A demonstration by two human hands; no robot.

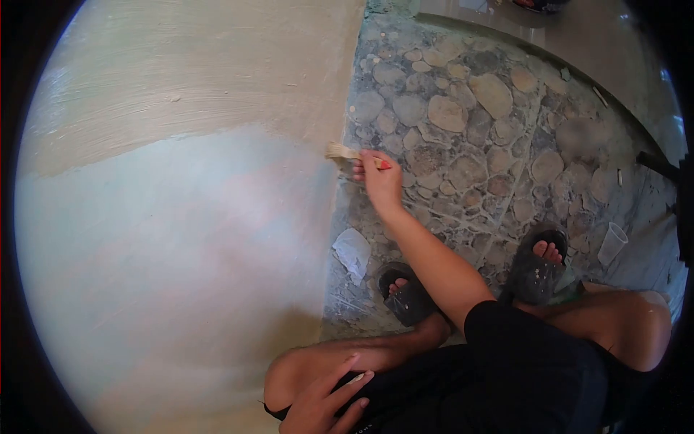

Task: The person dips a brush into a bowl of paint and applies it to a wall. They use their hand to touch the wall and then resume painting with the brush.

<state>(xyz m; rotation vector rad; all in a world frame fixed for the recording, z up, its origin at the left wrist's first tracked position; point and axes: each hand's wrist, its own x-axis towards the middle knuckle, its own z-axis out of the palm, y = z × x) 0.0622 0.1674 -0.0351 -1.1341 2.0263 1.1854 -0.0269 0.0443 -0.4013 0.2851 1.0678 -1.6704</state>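
Note:
My right hand (377, 173) grips a paintbrush (347, 152) by its handle, which has a red tip. The pale bristles touch the wall (231, 239) near its right edge, or come very close to it. Beige coating (217, 79) with streaky brush marks covers the upper part of this surface; below a curved line it is whitish with faint blue and pink patches. Down by my knee, my left hand (329, 401) is open, its fingers spread and holding nothing. A whitish smear shows on one of its fingers.
Round stones pattern the floor (491, 159). A crumpled white plastic piece (352, 253) lies along the wall's base. My feet are in dark sandals (406, 296). To the right lies a clear plastic cup (612, 242); a dark container (538, 4) stands at the top.

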